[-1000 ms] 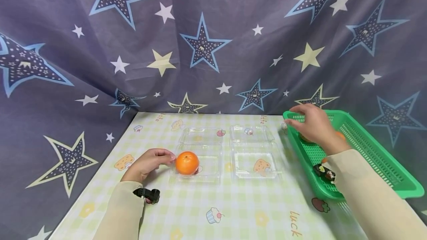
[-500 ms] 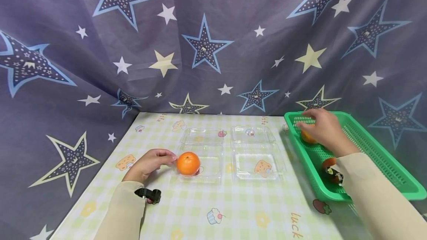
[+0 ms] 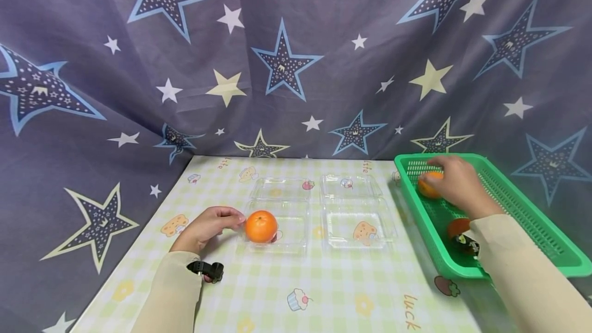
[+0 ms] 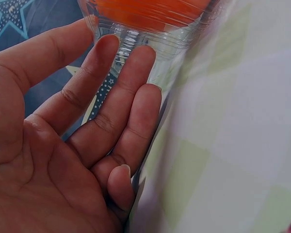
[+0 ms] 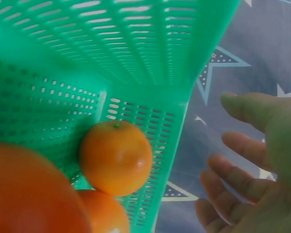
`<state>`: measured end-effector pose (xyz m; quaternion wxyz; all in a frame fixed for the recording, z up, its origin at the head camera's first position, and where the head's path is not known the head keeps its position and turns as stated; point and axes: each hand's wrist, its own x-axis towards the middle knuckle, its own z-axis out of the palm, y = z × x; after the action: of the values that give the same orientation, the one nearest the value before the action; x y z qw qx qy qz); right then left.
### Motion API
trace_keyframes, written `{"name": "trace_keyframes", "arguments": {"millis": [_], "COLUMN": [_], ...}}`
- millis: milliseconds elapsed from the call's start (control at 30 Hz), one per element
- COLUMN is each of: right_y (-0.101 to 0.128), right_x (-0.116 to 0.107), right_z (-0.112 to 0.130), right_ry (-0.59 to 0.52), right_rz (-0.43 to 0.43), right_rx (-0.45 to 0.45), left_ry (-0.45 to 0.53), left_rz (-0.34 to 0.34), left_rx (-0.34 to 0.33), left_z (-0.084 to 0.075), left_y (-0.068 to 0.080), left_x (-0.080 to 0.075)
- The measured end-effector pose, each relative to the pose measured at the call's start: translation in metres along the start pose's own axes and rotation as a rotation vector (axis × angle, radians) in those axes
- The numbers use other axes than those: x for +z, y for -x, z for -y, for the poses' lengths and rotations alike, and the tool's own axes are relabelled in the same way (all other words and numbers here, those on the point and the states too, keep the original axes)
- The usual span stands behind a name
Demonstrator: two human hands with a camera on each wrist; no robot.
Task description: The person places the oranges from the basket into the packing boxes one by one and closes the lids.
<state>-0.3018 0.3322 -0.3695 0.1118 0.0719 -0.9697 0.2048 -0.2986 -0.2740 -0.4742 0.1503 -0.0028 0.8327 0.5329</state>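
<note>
**Both hands spread, arms extended**

The left hand [image 3: 206, 226] is laid low with fingers [image 4: 131, 116] straightened and held together. The right hand [image 3: 458, 183] is stretched forward, fingers [image 5: 242, 145] loosely opened and parted, nothing gripped. Both forearms are sleeved

**Hidden, cropped and blurred**

In the head view the right hand [image 3: 458, 184] covers part of an orange [image 3: 427, 188] in the green basket [image 3: 522, 209]. A second orange [image 3: 458, 227] hides partly behind the sleeve [image 3: 518, 266]. The left wrist view cuts off the orange [image 4: 150, 12] at its top edge.
</note>
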Motion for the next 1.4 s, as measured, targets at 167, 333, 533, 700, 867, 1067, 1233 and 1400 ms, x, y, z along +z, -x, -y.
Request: {"name": "trace_keyframes", "arguments": {"millis": [167, 333, 533, 700, 867, 1067, 1233, 1400], "right_y": [0.0, 0.001, 0.001, 0.001, 0.0, 0.0, -0.002, -0.005], "right_x": [0.005, 0.012, 0.017, 0.019, 0.022, 0.022, 0.019, 0.02], "right_z": [-0.007, -0.012, -0.019, -0.024, -0.026, -0.027, -0.033, -0.039], "right_ry": [0.055, 0.085, 0.104, 0.108, 0.081, 0.092, 0.169, 0.196], "right_rz": [0.031, 0.063, 0.101, 0.142, 0.164, 0.146, 0.153, 0.168], "right_rx": [0.004, 0.023, 0.038, 0.067, 0.055, 0.02, 0.02, 0.013], "left_ry": [0.002, 0.005, 0.004, -0.009, -0.007, 0.008, 0.008, -0.003], "left_rz": [0.002, 0.011, -0.001, 0.007, 0.009, 0.004, 0.011, 0.011], "left_rx": [0.004, 0.013, 0.0, 0.0, 0.004, 0.003, 0.009, 0.009], "left_z": [-0.002, -0.002, -0.002, -0.003, -0.003, -0.003, -0.002, -0.001], "left_y": [0.001, 0.003, 0.003, 0.002, 0.002, 0.004, 0.002, 0.001], "left_x": [0.001, 0.001, 0.001, 0.001, 0.001, 0.002, 0.003, 0.001]}}
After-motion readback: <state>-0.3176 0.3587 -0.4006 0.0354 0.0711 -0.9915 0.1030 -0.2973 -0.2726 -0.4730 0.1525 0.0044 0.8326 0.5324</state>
